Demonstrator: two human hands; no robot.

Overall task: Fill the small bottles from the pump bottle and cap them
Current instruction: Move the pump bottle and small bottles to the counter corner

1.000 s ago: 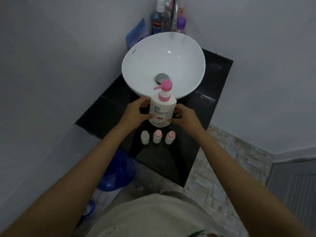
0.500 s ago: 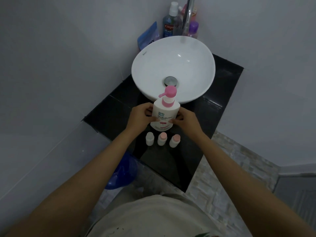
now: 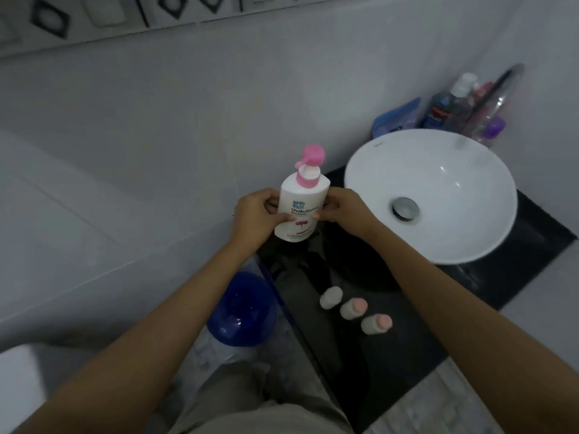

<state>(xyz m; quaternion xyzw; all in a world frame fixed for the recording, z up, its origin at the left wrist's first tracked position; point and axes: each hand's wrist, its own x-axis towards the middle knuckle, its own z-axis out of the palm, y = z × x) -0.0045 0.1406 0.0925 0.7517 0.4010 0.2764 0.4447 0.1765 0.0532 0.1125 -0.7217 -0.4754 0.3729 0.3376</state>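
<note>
Bottles (image 3: pixel 355 307), three small ones, stand in a row near the countertop's (image 3: pixel 391 371) front edge, apparently unfilled; farther back left hand (image 3: pixel 255 219) and right hand (image 3: pixel 343 209) fingers wrap the pump bottle (image 3: pixel 300 208), no pumping or capping started.

Your pump bottle (image 3: pixel 301 211): white body, pink pump head, blue-and-dark label print, red mark below; small bottles (image 3: pixel 354 309) in front of you: white bodies, one white cap, two pale pink caps; counter (image 3: pixel 407 346) glossy black; basin (image 3: pixel 438 195) white; bucket (image 3: pixel 242 311) deep blue; wall tile border (image 3: pixel 50 18) black diamond pattern on pale grey.
</note>
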